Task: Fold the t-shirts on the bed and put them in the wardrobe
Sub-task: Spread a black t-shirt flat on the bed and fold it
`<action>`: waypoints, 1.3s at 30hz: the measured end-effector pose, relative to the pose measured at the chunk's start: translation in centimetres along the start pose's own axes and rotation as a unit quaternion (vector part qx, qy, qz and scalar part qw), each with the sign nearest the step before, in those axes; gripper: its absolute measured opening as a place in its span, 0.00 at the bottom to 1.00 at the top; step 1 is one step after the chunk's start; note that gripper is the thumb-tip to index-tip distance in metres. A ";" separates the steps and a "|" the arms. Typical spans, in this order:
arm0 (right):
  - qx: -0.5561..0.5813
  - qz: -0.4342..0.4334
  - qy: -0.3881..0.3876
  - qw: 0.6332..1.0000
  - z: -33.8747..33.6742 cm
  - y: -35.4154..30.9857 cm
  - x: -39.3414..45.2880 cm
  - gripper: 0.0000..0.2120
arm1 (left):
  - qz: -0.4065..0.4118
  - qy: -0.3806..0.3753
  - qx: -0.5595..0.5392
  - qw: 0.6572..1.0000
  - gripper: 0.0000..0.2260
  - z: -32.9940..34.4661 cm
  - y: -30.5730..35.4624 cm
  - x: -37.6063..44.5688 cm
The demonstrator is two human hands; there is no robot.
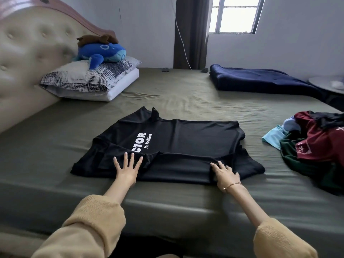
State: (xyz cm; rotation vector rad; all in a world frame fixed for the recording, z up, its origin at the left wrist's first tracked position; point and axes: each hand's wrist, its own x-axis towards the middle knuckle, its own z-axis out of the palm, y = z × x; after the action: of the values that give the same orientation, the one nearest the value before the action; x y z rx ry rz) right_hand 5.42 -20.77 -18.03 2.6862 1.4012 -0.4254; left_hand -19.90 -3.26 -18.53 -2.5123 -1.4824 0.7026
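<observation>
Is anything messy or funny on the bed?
Yes. A jumbled pile of clothes lies unfolded at the bed's right edge. On the black t-shirt, a small flap of cloth near the collar sticks up, and its near folded strip covers part of the print.

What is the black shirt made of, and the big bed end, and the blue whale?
Black shirt: thin smooth knit, probably polyester or cotton blend; it has a slight sheen and lies flat. Headboard: looks like padded leather or faux leather, glossy, with buttoned dimples. Whale: soft plush fabric, stuffed and rounded.
</observation>
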 end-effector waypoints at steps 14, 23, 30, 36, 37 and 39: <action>0.175 0.226 0.166 0.944 -0.5 9.0 3.1 0.23 | 0.184 0.204 -0.129 0.953 0.21 -6.4 13.0 1.7; 0.247 0.228 0.104 0.936 -1.7 12.2 3.0 0.19 | 0.270 0.157 -0.267 0.912 0.15 -8.8 19.3 1.6; 0.244 0.274 0.125 0.922 -1.9 14.8 0.6 0.21 | 0.278 0.171 -0.303 0.895 0.13 -9.6 22.4 1.3; 0.152 0.234 0.187 0.942 -0.8 13.4 0.5 0.17 | 0.339 0.146 -0.326 0.870 0.08 -10.0 24.7 0.1; 0.144 0.213 0.201 0.945 -0.7 13.3 0.6 0.15 | 0.353 0.127 -0.329 0.866 0.11 -10.0 25.0 -0.2; 0.134 0.169 0.193 0.957 -0.5 13.3 0.6 0.09 | 0.382 0.105 -0.309 0.865 0.16 -9.9 25.4 -0.8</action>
State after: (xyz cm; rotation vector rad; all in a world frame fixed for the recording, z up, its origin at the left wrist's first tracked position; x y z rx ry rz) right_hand 16.69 -27.86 -18.41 3.2887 0.9673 -0.0633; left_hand 4.42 -15.61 -18.35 -3.5576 -0.6399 -0.0405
